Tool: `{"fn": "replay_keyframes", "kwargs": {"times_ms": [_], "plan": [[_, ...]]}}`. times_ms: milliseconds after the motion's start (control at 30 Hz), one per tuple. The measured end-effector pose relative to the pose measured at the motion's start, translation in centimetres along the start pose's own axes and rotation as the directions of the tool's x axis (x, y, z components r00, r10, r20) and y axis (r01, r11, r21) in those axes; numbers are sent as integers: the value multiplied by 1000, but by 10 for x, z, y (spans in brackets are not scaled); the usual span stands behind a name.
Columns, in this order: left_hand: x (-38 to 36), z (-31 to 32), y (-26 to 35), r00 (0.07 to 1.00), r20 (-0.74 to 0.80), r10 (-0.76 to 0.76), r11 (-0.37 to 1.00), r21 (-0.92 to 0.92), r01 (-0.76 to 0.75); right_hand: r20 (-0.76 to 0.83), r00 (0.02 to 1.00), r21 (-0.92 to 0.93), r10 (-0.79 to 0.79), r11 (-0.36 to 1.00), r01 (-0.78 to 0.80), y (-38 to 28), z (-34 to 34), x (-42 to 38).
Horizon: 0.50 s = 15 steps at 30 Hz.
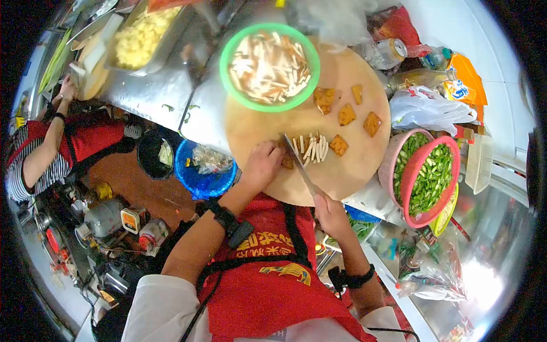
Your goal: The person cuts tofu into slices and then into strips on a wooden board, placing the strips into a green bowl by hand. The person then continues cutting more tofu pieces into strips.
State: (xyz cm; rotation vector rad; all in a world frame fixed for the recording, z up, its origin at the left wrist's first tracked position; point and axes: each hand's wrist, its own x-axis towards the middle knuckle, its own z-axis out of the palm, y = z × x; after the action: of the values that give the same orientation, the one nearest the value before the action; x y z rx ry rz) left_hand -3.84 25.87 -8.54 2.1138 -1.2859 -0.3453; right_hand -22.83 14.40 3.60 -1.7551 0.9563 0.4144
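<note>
My right hand [331,215] is wrapped around the handle of a knife [302,168], whose blade points away from me over a round wooden chopping board [353,176]. Curled fingers of my left hand [263,164] press a brown-skinned dried tofu piece [287,162] against the board, just left of the blade. Right of the blade lie pale cut tofu strips [315,149]. Several uncut brown tofu pieces [346,114] are spread farther back. At the board's far left stands a green-rimmed basket [224,68] full of similar pale strips [268,68].
Pink and red baskets of sliced green peppers [430,176] stand right of the board, below plastic bags [427,108] and a can [393,52]. A metal tray of diced potatoes [142,37] is back left. Another person's arm [48,137] works there. Blue bin [199,185] below.
</note>
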Motion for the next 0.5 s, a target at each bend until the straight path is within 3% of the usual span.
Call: {"fn": "replay_keyframes", "kwargs": {"times_ms": [133,200,333,400,433,500], "plan": [[0,-3,-3,1000,3,26,1000,-18,-25,-59,989,-29,-134,991,132,14,2,-19],[-1,-3,-3,999,0,50,999,-14,-50,59,998,-74,30,997,-25,4,6,-12],[-2,-5,-5,997,13,75,997,-7,-75,29,997,-6,75,997,-75,-12,7,8],[-2,-4,-5,998,-24,64,996,-64,-66,114,977,-10,182,983,-182,-20,-4,1],[-1,-4,-5,998,-25,63,996,-64,-64,115,977,-12,182,983,-182,-11,-5,-5],[1,-9,-6,996,-16,88,992,-86,-89,28,1000,-3,0,1000,0,4,-2,-21]]}}
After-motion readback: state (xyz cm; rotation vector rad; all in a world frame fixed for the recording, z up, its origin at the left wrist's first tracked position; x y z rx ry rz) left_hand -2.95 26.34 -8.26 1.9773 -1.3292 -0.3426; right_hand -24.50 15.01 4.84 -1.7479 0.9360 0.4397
